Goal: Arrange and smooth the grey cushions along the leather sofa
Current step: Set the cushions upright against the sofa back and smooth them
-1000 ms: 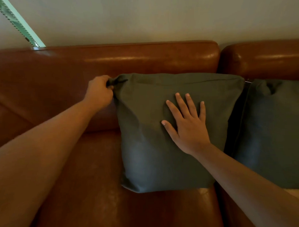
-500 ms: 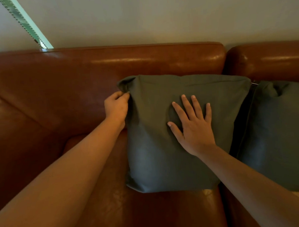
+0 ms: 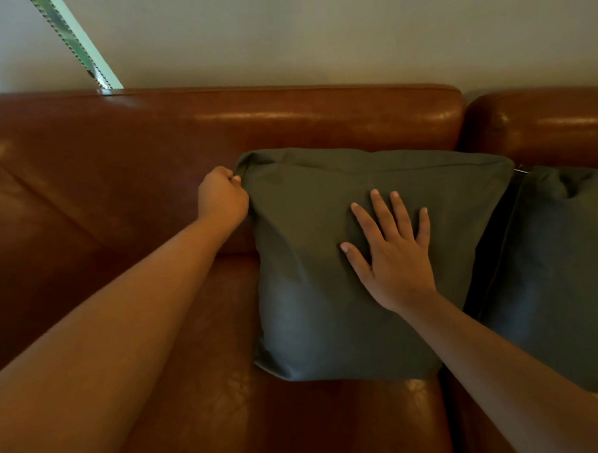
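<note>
Smoothing one grey cushion (image 3: 327, 276) at frame centre.
Left hand (image 3: 222, 195) pinched its upper-left corner; right hand (image 3: 393, 253) lay flat, grip wide; second cushion (image 3: 559, 266) already propped, sofa (image 3: 117, 172) left bare.

The brown leather sofa (image 3: 124, 186) carried everything in view. Its glossy seat (image 3: 212, 401) ran forward from a padded backrest (image 3: 286, 120), and a second back section (image 3: 543, 123) adjoined on the right. A grey cushion (image 3: 314, 294) stood upright on the seat, leaning against the backrest. Just beside it on the right a second grey cushion (image 3: 549, 266) also stood against the back, their edges touching.
</note>
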The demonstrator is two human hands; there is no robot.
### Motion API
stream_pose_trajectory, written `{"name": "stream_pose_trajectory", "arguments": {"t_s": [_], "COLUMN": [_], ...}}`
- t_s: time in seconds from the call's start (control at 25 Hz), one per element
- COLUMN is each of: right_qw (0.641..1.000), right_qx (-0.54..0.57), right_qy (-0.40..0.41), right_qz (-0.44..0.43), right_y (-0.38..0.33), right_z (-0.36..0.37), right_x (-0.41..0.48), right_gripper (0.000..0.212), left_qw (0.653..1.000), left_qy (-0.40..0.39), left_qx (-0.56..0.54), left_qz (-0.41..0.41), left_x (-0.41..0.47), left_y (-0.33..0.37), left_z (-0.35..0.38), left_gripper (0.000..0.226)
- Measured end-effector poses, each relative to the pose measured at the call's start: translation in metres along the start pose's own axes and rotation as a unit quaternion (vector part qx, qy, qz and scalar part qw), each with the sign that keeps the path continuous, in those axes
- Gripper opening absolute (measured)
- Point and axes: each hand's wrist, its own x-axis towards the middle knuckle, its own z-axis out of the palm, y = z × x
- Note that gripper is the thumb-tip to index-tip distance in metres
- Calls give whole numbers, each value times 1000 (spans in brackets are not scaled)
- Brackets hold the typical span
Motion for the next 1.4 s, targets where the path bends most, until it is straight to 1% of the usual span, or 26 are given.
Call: {"name": "stream_pose_trajectory", "arguments": {"t_s": [0.04,0.08,0.12,0.16,0.2,0.24,0.28,0.36,0.44,0.52,0.68,0.8,0.88,0.96,1.08,1.12,1.16,1.2,1.24,1.28,1.32,1.36,1.4], "right_qw": [1000,1000,1000,1000,1000,1000,1000,1000,1000,1000,1000,1000,1000,1000,1000,999,999,997,994,991,988,984,977], "right_qx": [0,0,0,-1,-1,-2,-3,-6,-8,-8,-13,-8,-9,-7,12,24,41,66,98,129,154,175,196], "right_qy": [1,1,-1,-1,-2,-2,-2,-4,-5,-6,-4,-3,-7,-10,-19,-24,-28,-30,-25,-8,17,37,44], "right_qz": [0,0,0,1,1,1,2,3,2,2,-2,-4,-2,-4,-6,-4,6,21,35,34,13,-25,-68], "right_y": [0,1,1,2,2,2,1,1,0,1,0,1,1,1,1,0,-3,-7,-12,-19,-28,-39,-51], "right_z": [0,1,1,2,2,2,2,1,1,2,2,2,2,2,-1,-3,-7,-12,-19,-27,-35,-44,-52], "right_x": [0,-1,-1,-1,-1,-1,-1,0,0,-1,-3,-5,-6,-5,-3,-4,-4,-2,1,7,16,29,44], "right_gripper": [66,66,66,65,65,65,65,66,66,66,66,66,66,66,66,65,64,62,58,52,43,32,24], "left_qw": [998,992,980,964,951,948,956,977,987,991,991,984,972,965,975,982,990,992,979,953,926,917,927], "left_qy": [46,99,144,165,157,133,107,79,46,2,-37,-99,-137,-140,-83,-57,-26,3,25,41,57,70,78], "left_qx": [23,33,38,50,65,77,84,90,113,117,124,143,180,195,136,91,20,-81,-200,-295,-355,-365,-333], "left_qz": [23,66,131,203,257,277,259,175,107,70,42,24,56,105,156,156,139,97,27,-49,-111,-145,-153], "left_x": [-10,-19,-27,-31,-33,-34,-34,-33,-36,-42,-52,-42,-34,-24,-16,-18,-23,-28,-33,-37,-39,-40,-40], "left_y": [1,1,0,0,-1,-1,3,12,18,23,35,28,18,11,1,-1,-3,-4,-3,-2,-6,-9,-14], "left_z": [1,1,-1,-3,-4,-3,-2,0,3,5,8,5,1,-6,-16,-16,-14,-9,-4,2,8,14,19], "left_gripper": [21,21,20,16,13,12,16,29,40,41,37,39,37,30,18,15,11,9,11,16,19,18,16]}}
